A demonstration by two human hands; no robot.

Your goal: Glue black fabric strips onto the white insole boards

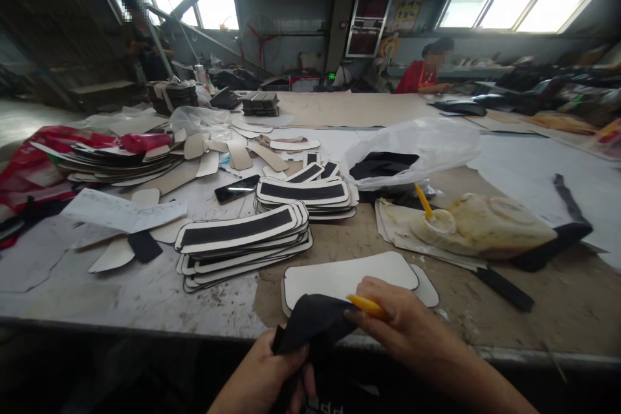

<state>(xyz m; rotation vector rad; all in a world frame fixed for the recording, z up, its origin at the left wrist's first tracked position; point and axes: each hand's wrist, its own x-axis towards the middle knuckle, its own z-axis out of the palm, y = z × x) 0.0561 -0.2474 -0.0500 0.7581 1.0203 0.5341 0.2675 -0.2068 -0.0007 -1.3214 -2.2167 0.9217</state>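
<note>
My left hand (279,369) is closed on a piece of black fabric (315,322) at the table's front edge. In my right hand (392,310) is a yellow stick-like tool (367,305); its working end is hidden. The right thumb and fingertips also touch the fabric's right edge. Just beyond my hands lie white curved panels (349,275) with dark edges. A stack of white panels with black strips (242,233) is to the left, and a similar stack (303,191) sits farther back.
A glue-stained plastic container (499,226) lies at the right, with another yellow stick (424,200) standing in its opening. Behind it is a clear plastic bag (412,149) of black fabric. A phone (237,188) and papers (123,210) are leftward. A person in red (417,74) sits far back.
</note>
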